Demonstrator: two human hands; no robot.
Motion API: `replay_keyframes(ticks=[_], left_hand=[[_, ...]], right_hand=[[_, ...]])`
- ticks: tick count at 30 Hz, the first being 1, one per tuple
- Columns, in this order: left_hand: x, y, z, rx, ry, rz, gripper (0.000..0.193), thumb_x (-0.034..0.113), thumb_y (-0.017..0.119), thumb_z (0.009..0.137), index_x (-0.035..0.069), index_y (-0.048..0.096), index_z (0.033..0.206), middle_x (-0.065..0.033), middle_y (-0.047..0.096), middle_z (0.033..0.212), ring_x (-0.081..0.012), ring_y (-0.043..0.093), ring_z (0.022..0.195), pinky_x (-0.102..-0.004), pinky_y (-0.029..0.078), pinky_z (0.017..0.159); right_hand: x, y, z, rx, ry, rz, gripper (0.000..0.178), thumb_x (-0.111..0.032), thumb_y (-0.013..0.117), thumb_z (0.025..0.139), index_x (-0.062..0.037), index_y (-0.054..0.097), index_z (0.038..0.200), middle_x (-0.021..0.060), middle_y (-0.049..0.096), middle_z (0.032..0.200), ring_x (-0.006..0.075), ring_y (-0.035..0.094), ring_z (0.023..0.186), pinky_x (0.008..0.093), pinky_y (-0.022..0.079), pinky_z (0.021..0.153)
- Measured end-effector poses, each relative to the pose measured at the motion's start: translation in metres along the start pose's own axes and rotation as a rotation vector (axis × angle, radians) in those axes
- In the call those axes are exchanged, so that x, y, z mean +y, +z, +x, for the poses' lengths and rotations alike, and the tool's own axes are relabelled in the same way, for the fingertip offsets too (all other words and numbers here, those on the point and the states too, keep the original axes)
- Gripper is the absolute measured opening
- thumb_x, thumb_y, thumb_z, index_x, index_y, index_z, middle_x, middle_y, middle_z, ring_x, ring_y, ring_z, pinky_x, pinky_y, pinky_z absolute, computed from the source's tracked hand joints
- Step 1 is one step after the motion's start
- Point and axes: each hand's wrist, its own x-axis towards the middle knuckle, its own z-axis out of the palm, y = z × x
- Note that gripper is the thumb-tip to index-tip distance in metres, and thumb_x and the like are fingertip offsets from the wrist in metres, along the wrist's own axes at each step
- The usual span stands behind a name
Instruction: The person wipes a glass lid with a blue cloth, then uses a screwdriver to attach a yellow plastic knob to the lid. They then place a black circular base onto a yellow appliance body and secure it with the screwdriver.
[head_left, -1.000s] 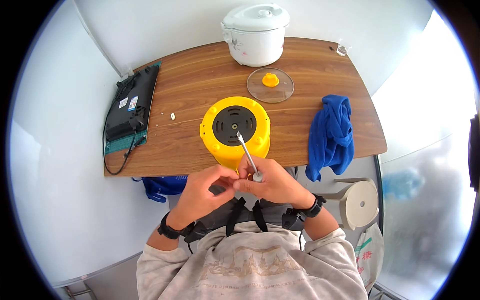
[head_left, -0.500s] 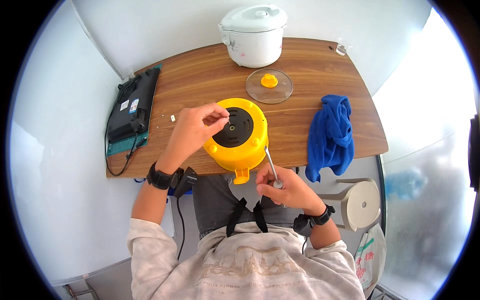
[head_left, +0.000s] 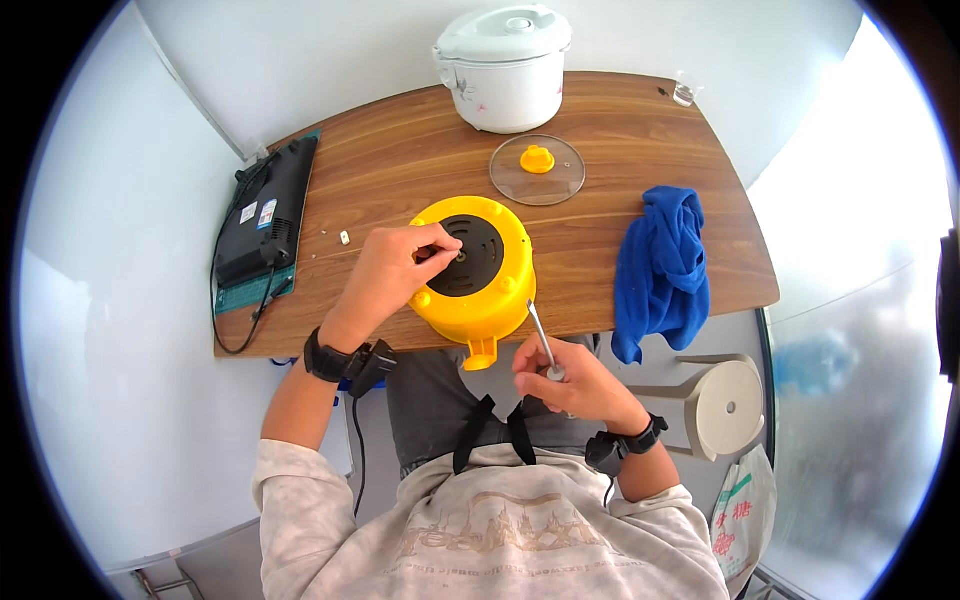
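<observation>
An upturned yellow pot, likely an electric cooker, rests at the table's near edge, its handle pointing toward me. Its base has a round black slotted plate with a small hole or fitting at the centre. Over that centre my left hand pinches with thumb and forefinger; whatever sits between the tips is too small to make out. My right hand, closed round a screwdriver, stays low by the pot's right side, over my lap. The metal shaft points up and away from me, its tip close to the yellow wall.
Behind the pot lie a glass lid with a yellow knob and a white rice cooker. A blue cloth hangs over the right edge. A black appliance with a cord lies left, near a small white piece. A stool stands right.
My left fingertips have moved slightly down and right, closer to the centre of the black plate. My right hand with the screwdriver has hardly moved.
</observation>
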Motion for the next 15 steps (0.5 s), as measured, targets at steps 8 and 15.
replay_keyframes(ticks=[8,15], left_hand=[[-0.007,0.004,-0.004,0.068,0.134,0.009,0.012,0.010,0.073,0.089,0.003,0.075,0.099,-0.0099,0.075,0.092,-0.0215,0.071,0.075,-0.0283,0.056,0.070],[-0.010,0.005,-0.005,0.070,0.145,0.007,0.012,0.010,0.073,0.089,0.004,0.075,0.099,-0.0092,0.076,0.094,-0.0216,0.071,0.076,-0.0281,0.056,0.070]], right_hand=[[0.008,-0.001,0.002,0.000,-0.057,-0.036,0.016,-0.013,0.067,0.096,-0.0042,0.058,0.106,0.0001,0.063,0.082,0.0041,0.050,0.059,0.0190,0.041,0.053],[0.006,-0.002,0.002,-0.022,-0.010,-0.040,0.016,-0.013,0.067,0.096,-0.0039,0.058,0.106,0.0000,0.063,0.082,0.0044,0.051,0.061,0.0198,0.042,0.053]])
